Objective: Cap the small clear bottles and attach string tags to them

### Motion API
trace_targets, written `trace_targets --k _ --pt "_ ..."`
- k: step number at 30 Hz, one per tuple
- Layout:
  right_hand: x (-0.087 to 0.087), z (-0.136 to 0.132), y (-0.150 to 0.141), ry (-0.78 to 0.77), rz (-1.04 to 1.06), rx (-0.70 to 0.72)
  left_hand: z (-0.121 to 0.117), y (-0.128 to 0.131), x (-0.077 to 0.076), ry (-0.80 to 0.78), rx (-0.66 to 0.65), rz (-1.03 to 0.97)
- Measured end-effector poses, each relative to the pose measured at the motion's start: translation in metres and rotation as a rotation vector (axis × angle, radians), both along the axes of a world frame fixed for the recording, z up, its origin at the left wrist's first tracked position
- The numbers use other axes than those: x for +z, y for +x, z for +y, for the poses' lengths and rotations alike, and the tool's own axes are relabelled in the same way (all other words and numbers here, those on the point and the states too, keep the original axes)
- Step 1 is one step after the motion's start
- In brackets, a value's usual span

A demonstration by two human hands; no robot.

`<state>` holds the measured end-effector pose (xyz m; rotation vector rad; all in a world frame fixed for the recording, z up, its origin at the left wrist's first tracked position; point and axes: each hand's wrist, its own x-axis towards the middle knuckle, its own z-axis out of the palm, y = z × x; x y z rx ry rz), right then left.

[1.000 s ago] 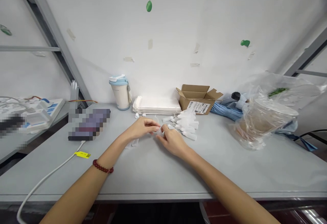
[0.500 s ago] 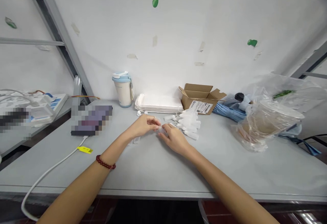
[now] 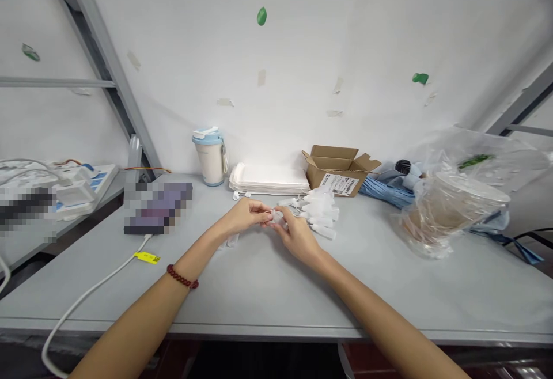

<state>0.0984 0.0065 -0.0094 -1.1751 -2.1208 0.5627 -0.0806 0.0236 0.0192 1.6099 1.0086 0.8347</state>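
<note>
Both my hands meet over the middle of the grey table (image 3: 268, 287). My left hand (image 3: 244, 218), with a red bead bracelet (image 3: 182, 278) on its wrist, pinches a small clear plastic piece (image 3: 276, 216) at its fingertips. My right hand (image 3: 294, 232) grips the same piece from the other side. Just beyond them lies a pile of small white plastic bottles (image 3: 319, 209). A few loose small white caps (image 3: 239, 195) lie near the left hand.
A blue-lidded cup (image 3: 211, 157), a stack of white sheets (image 3: 270, 178) and an open cardboard box (image 3: 339, 169) stand along the wall. Clear plastic bags (image 3: 453, 200) and blue cloth (image 3: 384, 186) lie at right. A blurred dark object (image 3: 158, 206) with a white cable (image 3: 95, 292) sits at left.
The hands stay together on the small piece; they have shifted slightly farther from me. The camera view has tilted a little.
</note>
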Motion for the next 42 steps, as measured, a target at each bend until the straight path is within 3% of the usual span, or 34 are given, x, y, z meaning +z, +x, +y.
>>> trace_targets --k 8,13,24,26,28,32,35,42 --pt "-0.002 0.001 0.000 0.020 -0.028 0.024 0.000 0.003 0.001 0.080 0.072 0.084" --pt "0.002 -0.001 0.000 -0.002 -0.048 0.032 -0.002 0.005 0.003 0.053 0.090 0.081" --pt "0.001 0.000 0.000 0.033 -0.071 0.026 -0.003 -0.004 0.008 0.038 -0.047 0.164" --pt "0.003 0.000 0.000 0.028 -0.055 0.000 0.004 -0.012 0.007 0.053 0.054 0.146" --pt "0.004 0.000 0.000 0.013 -0.044 -0.019 0.013 -0.024 0.005 0.110 0.260 0.187" --pt "0.007 -0.002 0.000 -0.021 -0.045 -0.030 0.032 -0.052 -0.004 0.358 0.608 0.527" --pt "0.008 -0.004 -0.001 -0.025 -0.053 -0.021 0.041 -0.063 -0.012 0.437 0.648 0.675" --pt "0.008 -0.002 -0.001 -0.052 -0.068 -0.034 0.051 -0.062 -0.031 0.467 0.505 0.696"
